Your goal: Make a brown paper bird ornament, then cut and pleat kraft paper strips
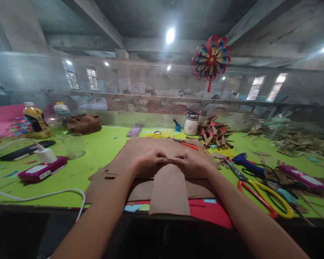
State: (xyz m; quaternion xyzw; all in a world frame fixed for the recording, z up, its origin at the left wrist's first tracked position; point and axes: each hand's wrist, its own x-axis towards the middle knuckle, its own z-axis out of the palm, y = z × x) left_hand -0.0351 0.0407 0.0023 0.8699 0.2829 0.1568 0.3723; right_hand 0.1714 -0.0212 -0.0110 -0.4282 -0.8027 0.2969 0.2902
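A strip of brown paper (170,190) lies lengthwise in front of me, its near end at the table edge. At its far end my left hand (152,159) and my right hand (188,162) meet, fingertips pinching the paper's edge, which looks folded or rolled there. Under it are larger brown paper sheets (140,147), stacked and overlapping. Red paper (210,214) shows beneath them at the near edge. Just beyond my hands, small scissors with orange handles (189,144) rest on the sheets.
On the right lie large scissors (259,190), a blue glue gun (248,163) and a purple power strip (302,178). A pile of brown paper rolls (217,133) and a white jar (191,124) stand behind. Leftward are another power strip (43,171), a clear cup (74,146) and a yellow bottle (37,122).
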